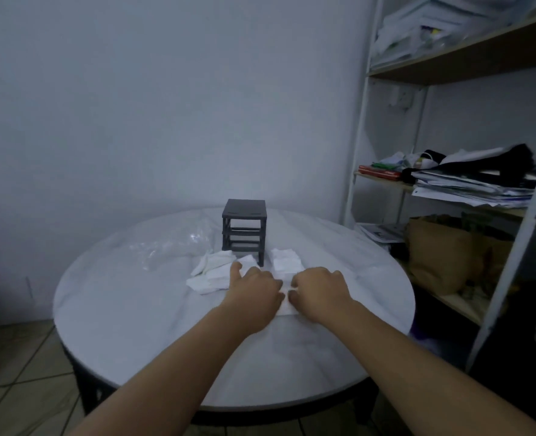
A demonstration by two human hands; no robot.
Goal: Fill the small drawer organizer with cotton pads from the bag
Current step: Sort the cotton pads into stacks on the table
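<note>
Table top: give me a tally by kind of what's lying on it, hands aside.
Drawer organizer: 1
Plastic bag: 1
Cotton pad piles: 3, at left, right and nearest; single pads are too blurred to count
Total: 5

Two bare forearms enter from the lower edge of the frame, one from the lower left and one from the lower right, and converge just below centre. The left hand (254, 291) lies palm down with knuckles up, thumb stretched toward the upper left, fingers bent under so their tips are hidden. The right hand (320, 289) sits just beside it, also palm down, with thumb and forefinger drawn together, pinching the edge of a white pad (287, 308) between the hands.
</note>
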